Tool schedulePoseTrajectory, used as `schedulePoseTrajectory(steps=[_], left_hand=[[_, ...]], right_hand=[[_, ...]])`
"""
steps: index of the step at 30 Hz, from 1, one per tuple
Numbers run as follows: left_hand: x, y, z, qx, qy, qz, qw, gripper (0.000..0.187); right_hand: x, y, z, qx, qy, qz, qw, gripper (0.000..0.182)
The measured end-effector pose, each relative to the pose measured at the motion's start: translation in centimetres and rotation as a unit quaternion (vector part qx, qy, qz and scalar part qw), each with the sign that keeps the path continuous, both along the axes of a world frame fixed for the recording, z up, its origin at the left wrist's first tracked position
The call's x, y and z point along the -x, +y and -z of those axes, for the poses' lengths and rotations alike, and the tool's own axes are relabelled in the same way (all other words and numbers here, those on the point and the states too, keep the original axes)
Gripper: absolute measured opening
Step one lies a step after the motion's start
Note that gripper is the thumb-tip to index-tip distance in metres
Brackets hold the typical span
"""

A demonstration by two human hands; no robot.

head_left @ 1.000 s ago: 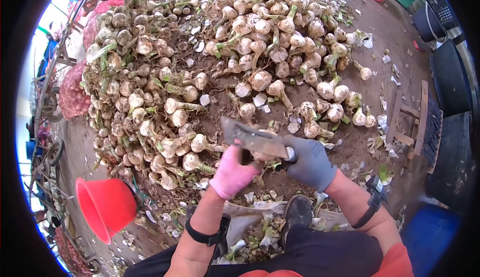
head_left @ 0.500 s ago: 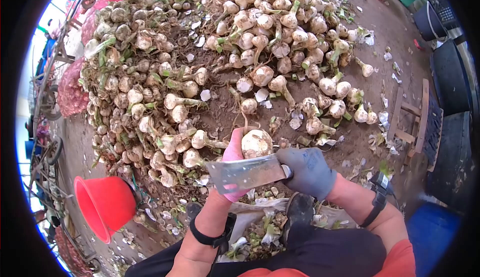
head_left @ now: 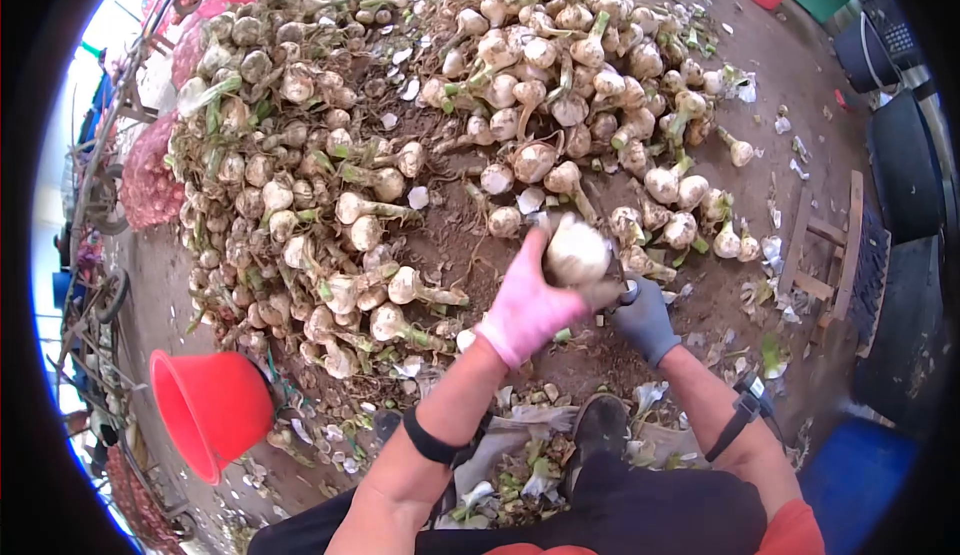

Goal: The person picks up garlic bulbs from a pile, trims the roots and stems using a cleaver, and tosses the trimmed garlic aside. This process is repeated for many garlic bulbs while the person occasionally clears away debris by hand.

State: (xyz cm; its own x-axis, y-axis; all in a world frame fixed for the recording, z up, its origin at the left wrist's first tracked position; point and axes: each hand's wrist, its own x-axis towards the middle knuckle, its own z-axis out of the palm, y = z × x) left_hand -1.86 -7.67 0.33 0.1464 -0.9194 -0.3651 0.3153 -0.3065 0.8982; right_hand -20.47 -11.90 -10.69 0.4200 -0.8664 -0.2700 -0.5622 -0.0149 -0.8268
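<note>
My left hand [head_left: 535, 300], in a pink glove, is closed round a large white garlic bulb [head_left: 577, 248], blurred by motion, its stem end toward my right hand. My right hand [head_left: 645, 323], in a grey glove, grips the handle of a cleaver [head_left: 617, 273]. The blade is turned nearly edge-on at the stem, partly hidden behind the bulb. Just beyond both hands, loose garlic bulbs [head_left: 505, 221] with roots and stems lie on the soil.
A big heap of garlic bulbs [head_left: 330, 195] spreads ahead and left. A red bucket [head_left: 235, 410] lies tilted at my left. Trimmings [head_left: 535, 470] lie between my feet. At right stand a wooden stool [head_left: 825, 255] and a blue container [head_left: 865, 465]; a mesh sack [head_left: 152, 170] is far left.
Both hands have moved forward, away from my body, and to the right. The cleaver has turned from broadside across the bulb to nearly edge-on beside its stem; the bulb has tipped over.
</note>
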Motion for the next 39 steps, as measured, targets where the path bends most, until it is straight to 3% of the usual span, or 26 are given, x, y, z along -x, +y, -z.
schedulePoseTrajectory(steps=[1,2,4,5,6,7,8,10,12,15,16,18,21,24,25,34,36,39], left_hand=[[-0.6,-1.4,-0.2,0.095,0.039,-0.003,0.995,0.079],[-1.7,-2.4,-2.4,0.067,0.072,0.007,0.995,0.082],[-3.7,-4.3,0.1,0.097,0.004,-0.074,0.992,0.075],[-5.3,-4.8,2.6,0.066,-0.242,-0.01,0.968,0.067],[-6.7,-5.1,5.4,0.031,-0.471,0.055,0.88,0.06],[-7.0,-4.8,7.8,-0.008,-0.6,0.103,0.793,0.061],[-7.1,-4.2,9.9,-0.047,-0.712,0.148,0.685,0.061],[-7.9,-3.4,12.6,-0.087,-0.722,0.142,0.671,0.058],[-7.0,-2.6,10.4,-0.107,-0.707,0.159,0.68,0.055],[-5.3,-0.6,7.5,-0.059,-0.549,0.084,0.829,0.062],[-5.1,0.2,7.4,-0.003,-0.439,0.053,0.897,0.061],[-4.0,1.2,5.2,-0.03,-0.13,0.02,0.991,0.057],[-2.5,3.0,3.7,0.026,-0.168,-0.007,0.985,0.053],[-1.8,4.1,3.4,0.049,-0.202,0.027,0.978,0.052],[-1.9,4.1,3.4,0.105,-0.283,0.038,0.953,0.056],[-1.8,5.3,0.3,0.034,-0.268,0.062,0.961,0.055],[-1.6,5.7,-0.3,0.068,-0.349,0.055,0.933,0.057],[-0.8,6.5,2.1,0.056,-0.248,0.02,0.967,0.059]], right_hand=[[0.2,0.2,1.2,-0.055,-0.033,0.024,0.998,0.019],[0.5,0.6,2.0,-0.111,-0.062,0.044,0.991,0.018],[0.3,0.6,1.9,-0.129,-0.104,0.062,0.984,0.013],[0.2,0.7,1.3,-0.141,-0.113,0.058,0.982,0.012],[0.1,0.8,0.7,-0.154,-0.12,0.057,0.979,0.012],[-0.2,0.5,-0.7,-0.154,-0.092,0.038,0.983,0.011],[-0.3,0.7,-0.6,-0.154,-0.093,0.041,0.983,0.011],[-0.2,0.6,-0.6,-0.165,-0.136,0.049,0.976,0.01],[0.2,0.6,-0.8,-0.177,-0.116,0.047,0.976,0.009],[-0.1,0.6,-2.2,-0.149,-0.115,0.022,0.982,0.012],[-0.4,0.6,-2.8,-0.127,-0.108,0.004,0.986,0.011],[-1.1,0.4,-5.2,-0.105,-0.099,-0.014,0.989,0.011],[-2.1,0.4,-7.8,0.057,-0.037,-0.142,0.988,0.021],[-2.8,0.6,-9.7,0.124,0.021,-0.219,0.968,0.029],[-2.9,0.8,-10.0,0.125,0.021,-0.219,0.967,0.029],[-3.2,2.5,-10.0,0.172,0.028,-0.274,0.946,0.024],[-3.3,2.7,-9.1,0.198,0.007,-0.262,0.945,0.022],[-3.2,1.9,-6.5,0.234,-0.022,-0.222,0.946,0.018]])
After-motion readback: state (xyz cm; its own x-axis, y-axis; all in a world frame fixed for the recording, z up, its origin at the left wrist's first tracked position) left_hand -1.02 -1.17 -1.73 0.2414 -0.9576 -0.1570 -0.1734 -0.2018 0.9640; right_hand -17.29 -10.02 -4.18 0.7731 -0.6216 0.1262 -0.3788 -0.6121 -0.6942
